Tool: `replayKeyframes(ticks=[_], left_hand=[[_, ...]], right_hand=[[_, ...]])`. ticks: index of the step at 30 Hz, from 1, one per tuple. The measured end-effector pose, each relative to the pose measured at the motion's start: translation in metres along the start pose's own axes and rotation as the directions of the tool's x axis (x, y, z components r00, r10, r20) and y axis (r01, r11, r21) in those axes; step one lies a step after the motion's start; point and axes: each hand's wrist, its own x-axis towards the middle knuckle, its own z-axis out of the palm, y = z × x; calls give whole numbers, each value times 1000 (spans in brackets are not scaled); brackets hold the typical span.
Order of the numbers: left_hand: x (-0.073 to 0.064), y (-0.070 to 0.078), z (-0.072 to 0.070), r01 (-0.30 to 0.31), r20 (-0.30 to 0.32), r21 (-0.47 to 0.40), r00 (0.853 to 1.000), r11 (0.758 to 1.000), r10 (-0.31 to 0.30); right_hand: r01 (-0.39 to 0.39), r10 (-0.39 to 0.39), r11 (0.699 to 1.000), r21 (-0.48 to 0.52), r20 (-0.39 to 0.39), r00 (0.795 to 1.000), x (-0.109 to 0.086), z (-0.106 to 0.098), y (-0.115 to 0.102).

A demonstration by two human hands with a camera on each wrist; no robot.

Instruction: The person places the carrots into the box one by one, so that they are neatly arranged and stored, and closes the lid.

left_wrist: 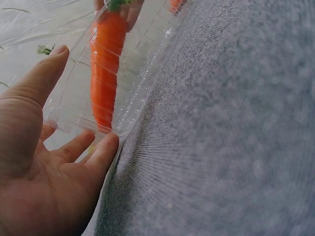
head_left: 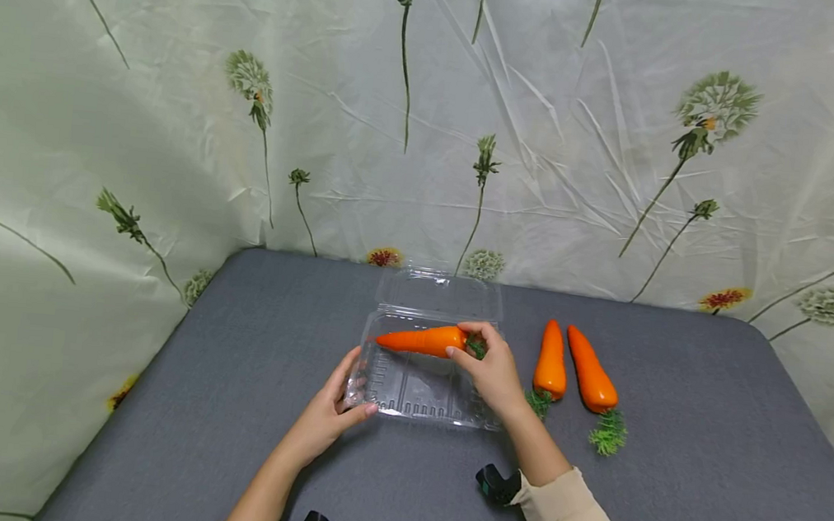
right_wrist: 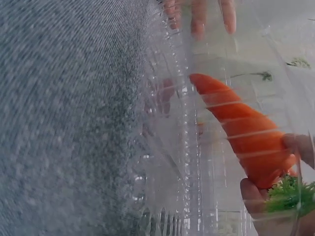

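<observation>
One grey table under a clear box, with lid raised behind. At the box's left wall, a left hand with extended fingers touching it. Over the box's floor, a right hand with pinch on one carrot, near its green top. Right of the box, two more carrots.

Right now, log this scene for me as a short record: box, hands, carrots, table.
Box: clear plastic, lid open
Left hand: touches box's left side
Right hand: pinches held carrot by its thick end
Held carrot: tip pointing left; contact with box bottom unclear
Loose carrots: two, right of box, on table
Table: grey
</observation>
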Motion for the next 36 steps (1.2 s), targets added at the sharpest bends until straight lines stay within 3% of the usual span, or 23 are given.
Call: replayKeyframes(ticks=[8,14,25,30,36], left_hand=[[0,1,1,4,-16,10,1000,1000,-4],[-1,2,1,19,-21,32,1000,999,-19],[7,-27,-1,-7,-37,30,999,1000,8],[6,-26,-1,-13,-36,23,999,1000,14],[8,-29,-2,-2,-33,19,999,1000,3]], right_hand=[[-50,50,997,-54,-4,999,0,0,2],[-17,10,989,-148,-49,999,0,2,4],[-23,8,958,-285,-53,999,3,5,4],[-57,45,932,-359,-40,998,3,6,2],[-27,20,918,-395,-22,1000,3,6,2]])
